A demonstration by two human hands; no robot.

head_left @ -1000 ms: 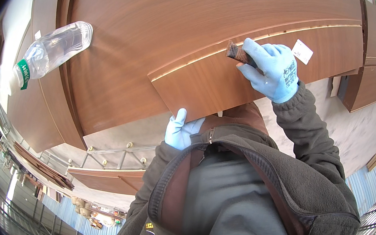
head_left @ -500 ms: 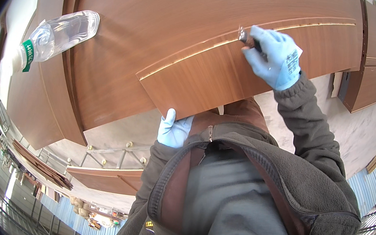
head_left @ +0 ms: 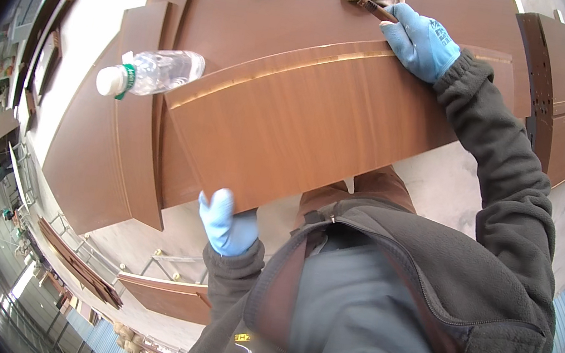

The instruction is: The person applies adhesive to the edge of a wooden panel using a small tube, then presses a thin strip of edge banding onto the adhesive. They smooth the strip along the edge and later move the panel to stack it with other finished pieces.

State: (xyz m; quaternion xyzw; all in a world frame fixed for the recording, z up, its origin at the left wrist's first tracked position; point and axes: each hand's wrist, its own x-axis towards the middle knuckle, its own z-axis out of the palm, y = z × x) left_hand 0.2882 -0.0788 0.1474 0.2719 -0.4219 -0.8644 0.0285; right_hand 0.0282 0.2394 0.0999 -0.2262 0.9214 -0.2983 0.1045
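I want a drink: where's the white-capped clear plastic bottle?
In the head view, the bottle is at upper left, beside the upper-left corner of the near brown panel.

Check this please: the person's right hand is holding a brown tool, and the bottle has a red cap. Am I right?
Not quite: the head view shows that the cap of the bottle is white, not red. The right hand is holding a brown tool.

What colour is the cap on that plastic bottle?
The cap is white; it shows best in the head view.
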